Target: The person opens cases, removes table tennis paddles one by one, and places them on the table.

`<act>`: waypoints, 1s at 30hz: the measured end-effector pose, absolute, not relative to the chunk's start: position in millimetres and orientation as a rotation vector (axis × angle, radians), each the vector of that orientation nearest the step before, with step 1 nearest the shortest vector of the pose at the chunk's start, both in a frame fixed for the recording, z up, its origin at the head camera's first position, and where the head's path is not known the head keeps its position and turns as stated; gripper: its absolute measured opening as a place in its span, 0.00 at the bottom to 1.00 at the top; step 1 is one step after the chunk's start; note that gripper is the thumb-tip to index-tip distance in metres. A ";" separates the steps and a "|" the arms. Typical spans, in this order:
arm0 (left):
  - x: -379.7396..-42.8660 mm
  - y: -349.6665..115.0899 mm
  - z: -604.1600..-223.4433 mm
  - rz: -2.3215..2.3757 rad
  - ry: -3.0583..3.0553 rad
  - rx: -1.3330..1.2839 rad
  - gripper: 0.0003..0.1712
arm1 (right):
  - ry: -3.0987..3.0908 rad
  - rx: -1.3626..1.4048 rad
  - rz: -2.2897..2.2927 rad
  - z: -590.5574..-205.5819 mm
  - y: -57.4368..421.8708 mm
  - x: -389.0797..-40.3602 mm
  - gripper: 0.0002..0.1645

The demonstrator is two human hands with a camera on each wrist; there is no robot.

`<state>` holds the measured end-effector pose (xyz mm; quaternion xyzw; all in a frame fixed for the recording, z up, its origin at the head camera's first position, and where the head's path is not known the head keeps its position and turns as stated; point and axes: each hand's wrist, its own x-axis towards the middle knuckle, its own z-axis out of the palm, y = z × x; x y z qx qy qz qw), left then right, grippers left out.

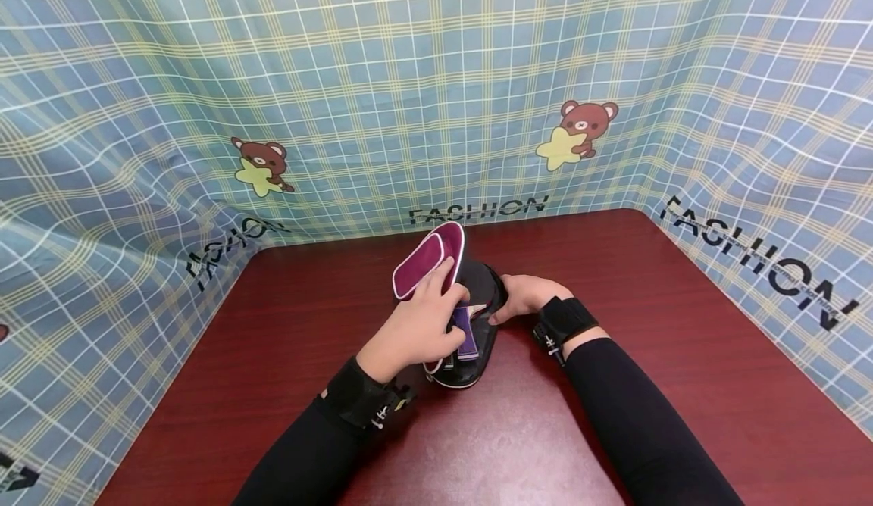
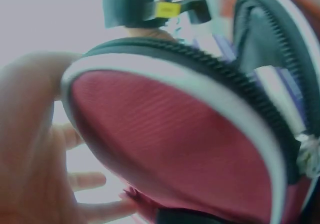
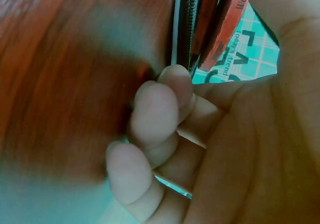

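Observation:
A maroon zippered pouch with white piping lies unzipped on the table, its flap raised to the left and its black inside showing. Inside sits a purple box beside smaller items that are partly hidden. My left hand holds the flap side, fingers bent over it and the thumb near the purple box. Teeth of the black zipper show in the left wrist view. On the opposite side, my right hand grips the pouch's rim with its fingers curled; in the right wrist view its fingertips meet the rim.
The dark red table spreads around the pouch. A blue checked cloth with bears and lettering hangs behind it and at both sides. Black straps with small cameras sit on both wrists.

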<state>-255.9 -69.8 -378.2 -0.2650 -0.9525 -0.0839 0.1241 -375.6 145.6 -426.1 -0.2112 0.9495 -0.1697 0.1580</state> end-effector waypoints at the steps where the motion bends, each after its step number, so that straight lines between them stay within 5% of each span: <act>1: -255.9 -71.4 -376.3 -0.230 -2.760 -0.752 0.22 | 2.718 -0.599 -0.478 -426.7 145.9 -376.0 0.53; 6: -259.4 -81.2 -366.5 -0.171 -2.667 -0.635 0.30 | 2.726 -0.591 -0.444 -427.5 147.0 -376.0 0.58; 30: -278.2 -168.9 -334.0 -0.515 -2.881 -0.090 0.34 | 2.722 -0.601 -0.451 -424.1 147.6 -373.7 0.59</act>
